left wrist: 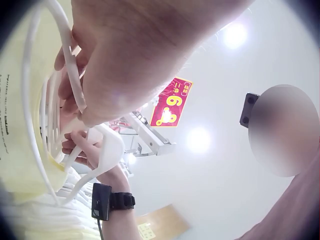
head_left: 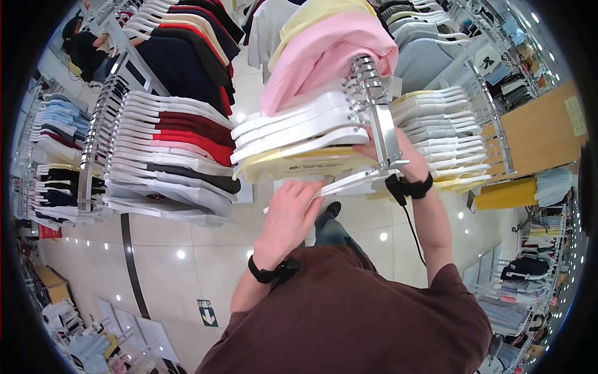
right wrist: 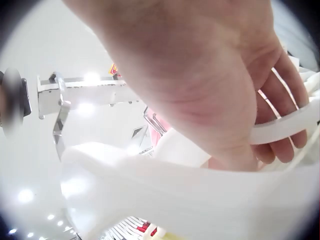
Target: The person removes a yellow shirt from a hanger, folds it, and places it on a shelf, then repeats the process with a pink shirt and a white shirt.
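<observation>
A white hanger [head_left: 349, 182] with no garment seen on it is held slantwise across the near end of the rail [head_left: 385, 128]. Its long axis runs sideways: one end points left past the left hand [head_left: 289, 215], the other reaches beneath the rail's tip towards the right forearm. Which way its hook faces, I cannot tell.

The left hand is closed, its bent fingers wrapped round the hanger. The right hand [right wrist: 227, 95] is partly closed, fingers curled behind a white bar [right wrist: 287, 126] and thumb before it — whether of this hanger or the next, I cannot tell.

To handle it well, I'd hold the hanger level and well off its neighbour — a tilted shoulder could snag the yellow shirt [head_left: 265, 168] just behind.

Beyond lie packed hangers [head_left: 289, 124], then a pink shirt [head_left: 311, 59]; red shirts [head_left: 193, 146] hang left, pale ones [head_left: 442, 140] right.
</observation>
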`<state>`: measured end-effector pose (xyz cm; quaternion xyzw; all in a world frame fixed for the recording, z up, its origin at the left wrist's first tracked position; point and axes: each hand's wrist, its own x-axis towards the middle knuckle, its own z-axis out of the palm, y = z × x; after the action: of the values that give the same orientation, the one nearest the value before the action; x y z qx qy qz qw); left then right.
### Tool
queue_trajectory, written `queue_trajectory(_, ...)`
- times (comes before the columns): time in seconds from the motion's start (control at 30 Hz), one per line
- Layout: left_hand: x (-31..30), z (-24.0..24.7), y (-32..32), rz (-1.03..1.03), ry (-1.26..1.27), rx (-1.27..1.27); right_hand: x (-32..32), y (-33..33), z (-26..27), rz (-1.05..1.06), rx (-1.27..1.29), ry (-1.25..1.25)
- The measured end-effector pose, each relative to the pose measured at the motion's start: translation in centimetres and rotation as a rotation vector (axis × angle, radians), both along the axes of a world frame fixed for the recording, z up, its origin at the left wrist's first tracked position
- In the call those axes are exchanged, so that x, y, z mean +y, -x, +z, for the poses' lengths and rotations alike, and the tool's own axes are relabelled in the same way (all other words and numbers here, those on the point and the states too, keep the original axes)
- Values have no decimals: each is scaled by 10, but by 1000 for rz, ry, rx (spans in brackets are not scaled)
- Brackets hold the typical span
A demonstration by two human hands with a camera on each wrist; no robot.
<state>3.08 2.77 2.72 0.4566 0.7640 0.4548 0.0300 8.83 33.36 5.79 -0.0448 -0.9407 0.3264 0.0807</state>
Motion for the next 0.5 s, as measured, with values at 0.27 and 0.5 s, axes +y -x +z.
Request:
queue_trajectory(0.27, -17, -29, 2, 77, 57, -35, 8, -1, 134, -192, 70, -161)
queue_trajectory(0.5, -32, -32, -7, 159, 54, 18, 11, 85, 155, -105, 366, -396)
